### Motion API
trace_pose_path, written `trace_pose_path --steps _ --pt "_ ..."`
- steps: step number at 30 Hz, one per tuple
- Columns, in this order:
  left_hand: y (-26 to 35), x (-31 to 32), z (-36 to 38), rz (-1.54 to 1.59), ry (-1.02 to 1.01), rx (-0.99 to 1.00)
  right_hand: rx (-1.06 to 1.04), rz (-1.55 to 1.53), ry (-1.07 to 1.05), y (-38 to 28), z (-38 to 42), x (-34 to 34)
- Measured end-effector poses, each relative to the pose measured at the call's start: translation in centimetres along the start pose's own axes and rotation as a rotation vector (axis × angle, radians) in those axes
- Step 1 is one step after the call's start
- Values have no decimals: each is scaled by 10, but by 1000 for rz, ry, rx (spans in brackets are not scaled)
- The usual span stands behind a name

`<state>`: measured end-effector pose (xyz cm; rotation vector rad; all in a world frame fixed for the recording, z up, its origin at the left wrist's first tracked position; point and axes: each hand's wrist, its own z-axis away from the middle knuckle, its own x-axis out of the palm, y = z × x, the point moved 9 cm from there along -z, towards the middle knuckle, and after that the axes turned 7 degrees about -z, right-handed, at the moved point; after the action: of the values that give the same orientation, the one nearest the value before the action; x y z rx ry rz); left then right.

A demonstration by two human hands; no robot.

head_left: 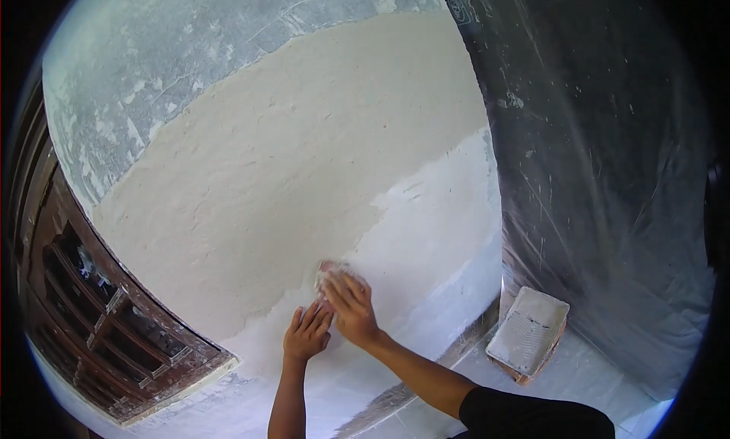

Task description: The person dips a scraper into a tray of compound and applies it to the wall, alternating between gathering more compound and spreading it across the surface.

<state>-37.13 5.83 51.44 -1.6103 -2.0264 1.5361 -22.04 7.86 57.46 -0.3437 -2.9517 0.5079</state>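
Observation:
In the head view, my right hand [350,306] presses a small whitish, pinkish wad [328,270] against the wall. It could be a cloth or a sponge; the fingers cover much of it. Just left of it, my left hand [307,334] lies with its fingers stretched out on the wall, its fingertips close to the right hand. Beige coating [266,150] covers the middle of the wall [411,234]. Around the hands, the coating's lower edge meets a whiter surface, and both hands are near that border.
A dark brown wooden window frame [106,317] with white smears is set at lower left. Dark plastic sheeting [601,150] hangs along the right side. On the floor below it rests a paint tray [530,329] with a ribbed, white-coated bed.

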Motion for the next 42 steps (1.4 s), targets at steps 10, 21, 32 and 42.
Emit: trace_pose_path --steps 10,21,32,42 --pt "1 -14 -10 -65 27 18 70 152 90 32 -31 -3" --pt "2 -16 -10 -43 32 14 2 75 31 19 -32 -6" --pt "0 15 11 163 28 -34 -118 -32 -123 -8 17 2" --pt "2 -11 -7 -36 43 -10 -185 203 -264 37 24 -11"
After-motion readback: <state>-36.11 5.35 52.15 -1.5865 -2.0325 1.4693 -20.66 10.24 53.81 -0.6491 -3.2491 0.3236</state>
